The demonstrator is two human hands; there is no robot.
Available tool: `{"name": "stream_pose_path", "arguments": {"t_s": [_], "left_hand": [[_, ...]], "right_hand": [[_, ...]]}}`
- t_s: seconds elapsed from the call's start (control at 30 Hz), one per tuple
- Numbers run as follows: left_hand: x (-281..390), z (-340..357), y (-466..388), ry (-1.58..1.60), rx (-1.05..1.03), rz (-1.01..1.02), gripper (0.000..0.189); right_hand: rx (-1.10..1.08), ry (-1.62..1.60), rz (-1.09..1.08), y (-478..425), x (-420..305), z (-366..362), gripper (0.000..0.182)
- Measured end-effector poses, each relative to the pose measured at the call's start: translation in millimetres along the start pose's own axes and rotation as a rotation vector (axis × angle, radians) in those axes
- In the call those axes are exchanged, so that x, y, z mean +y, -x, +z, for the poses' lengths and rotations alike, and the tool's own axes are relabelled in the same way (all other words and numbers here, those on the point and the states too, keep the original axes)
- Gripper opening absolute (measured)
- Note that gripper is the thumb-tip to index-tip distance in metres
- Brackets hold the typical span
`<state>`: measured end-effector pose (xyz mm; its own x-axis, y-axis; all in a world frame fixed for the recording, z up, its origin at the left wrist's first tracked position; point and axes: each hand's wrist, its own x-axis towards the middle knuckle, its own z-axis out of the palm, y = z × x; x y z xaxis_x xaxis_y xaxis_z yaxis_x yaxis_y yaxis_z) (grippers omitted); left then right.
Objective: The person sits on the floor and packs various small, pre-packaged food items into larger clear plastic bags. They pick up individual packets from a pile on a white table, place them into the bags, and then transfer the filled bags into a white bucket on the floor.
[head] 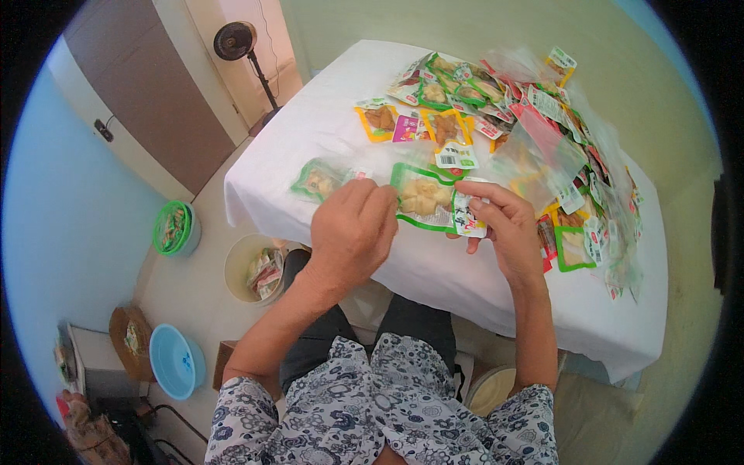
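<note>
Over the near part of the table with its white cloth (pixel 290 139), my right hand (pixel 505 226) holds a green-edged clear food packet (pixel 427 197) by its printed end, pinched between thumb and fingers. Pale pieces of food show through the packet's window. My left hand (pixel 354 232) is at the packet's left edge with its fingers curled together; its fingertips are partly hidden, so whether they grip the edge is unclear. Another green-edged packet (pixel 318 180) lies on the cloth just beyond my left hand. Yellow-edged packets (pixel 447 131) lie farther back.
A large heap of packets and clear plastic bags (pixel 540 139) covers the table's right and back. On the floor at left stand a cream bucket (pixel 235 270) holding packets, a green-rimmed tub (pixel 174 228), a light blue basin (pixel 174 363) and a standing fan (pixel 235 42).
</note>
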<state>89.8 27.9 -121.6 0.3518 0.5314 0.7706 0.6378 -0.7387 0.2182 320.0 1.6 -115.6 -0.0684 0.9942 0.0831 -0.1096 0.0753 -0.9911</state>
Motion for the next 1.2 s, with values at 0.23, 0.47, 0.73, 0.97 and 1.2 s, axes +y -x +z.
{"name": "stream_pose_path", "arguments": {"t_s": [0.23, 0.47, 0.73, 0.97, 1.2], "left_hand": [[13, 14, 3, 0.024, 0.053, 0.078, 0.029], [4, 11, 8, -0.013, 0.047, 0.071, 0.036], [8, 21, -1, 0.088, 0.122, 0.062, 0.033], [0, 36, -7, 0.2, 0.102, 0.078, 0.026], [-2, 52, 2, 0.434, 0.012, 0.017, 0.014]], "right_hand": [[0.013, -0.086, 0.099, -6, 7, 29, 0.033], [0.054, -0.153, 0.084, -21, 16, 21, 0.034], [-0.103, -0.092, 0.159, -37, 20, 47, 0.032], [-0.113, 0.167, -0.023, -74, 28, 58, 0.04], [-0.064, 0.508, -0.203, -107, 66, 41, 0.05]]}}
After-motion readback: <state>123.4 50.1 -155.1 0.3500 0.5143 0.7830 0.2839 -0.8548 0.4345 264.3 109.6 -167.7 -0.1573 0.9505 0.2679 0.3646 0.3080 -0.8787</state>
